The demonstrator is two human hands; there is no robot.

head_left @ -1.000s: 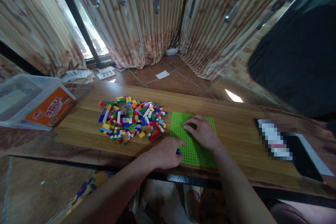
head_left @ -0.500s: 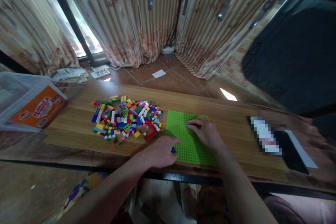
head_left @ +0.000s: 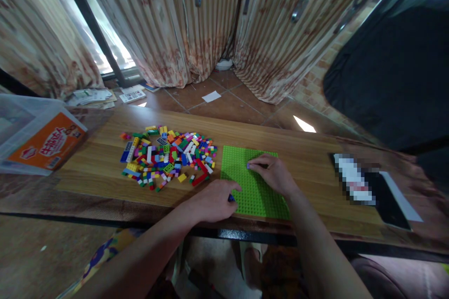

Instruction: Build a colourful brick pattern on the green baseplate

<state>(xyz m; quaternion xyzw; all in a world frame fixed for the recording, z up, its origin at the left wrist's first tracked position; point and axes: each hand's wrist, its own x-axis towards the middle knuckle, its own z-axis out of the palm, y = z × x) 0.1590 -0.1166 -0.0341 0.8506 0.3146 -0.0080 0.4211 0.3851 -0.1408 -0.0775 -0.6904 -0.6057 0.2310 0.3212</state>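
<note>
A light green studded baseplate (head_left: pixel 236 161) lies on the wooden board. Over its upper part, my right hand (head_left: pixel 273 174) pinches a small purple brick (head_left: pixel 248 166) between thumb and fingertips, at the plate's surface. At the plate's left edge, my left hand (head_left: pixel 215 200) is curled, its fingers closed around a dark blue brick (head_left: pixel 230 198) that shows only in part. Left of the plate spreads a loose pile of bricks (head_left: pixel 171 154) in many colours, with a red angled piece (head_left: pixel 200 173) at its near right side.
At the far left stands a clear plastic box (head_left: pixel 21 107) with an orange label. To the right, a dark flat object (head_left: pixel 394 203) and white paper (head_left: pixel 401 196) lie beside a pixelated item (head_left: pixel 354 180). The table's dark front edge (head_left: pixel 245 236) runs below my forearms.
My right hand has shifted slightly left with the purple brick. The left hand stays at the plate's edge, and the whole view has moved a little.
</note>
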